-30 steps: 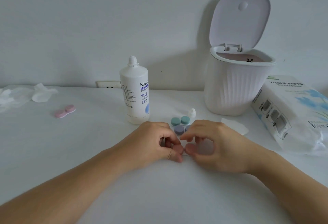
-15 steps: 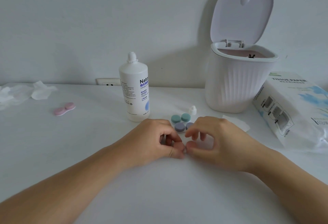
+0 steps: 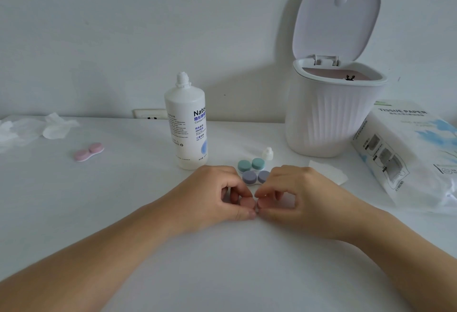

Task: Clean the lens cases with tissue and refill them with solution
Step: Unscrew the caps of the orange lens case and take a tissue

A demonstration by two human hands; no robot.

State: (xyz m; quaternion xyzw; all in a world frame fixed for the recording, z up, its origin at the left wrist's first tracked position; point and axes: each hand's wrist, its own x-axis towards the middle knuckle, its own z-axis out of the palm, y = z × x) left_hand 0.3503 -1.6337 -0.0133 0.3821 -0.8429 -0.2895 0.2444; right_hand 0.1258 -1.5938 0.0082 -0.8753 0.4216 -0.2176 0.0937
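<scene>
Barely shifted, both hands (image 3: 254, 200) still pinch 1 pink case (image 3: 248, 203) near "TISSUE PAPER" pack (image 3: 408, 148).

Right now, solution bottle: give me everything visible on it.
The solution bottle is a white, slightly translucent plastic cylinder with rounded shoulders and a ribbed nozzle at the top, uncapped. Its label carries dark and blue print, partly reading "Nato". It stands upright on the white table near the wall, left of the teal lens case. Nothing touches it but the table.

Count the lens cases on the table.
4: pink case far left; green case and purple case behind the hands; another pink case, mostly hidden, in the fingers.
</scene>
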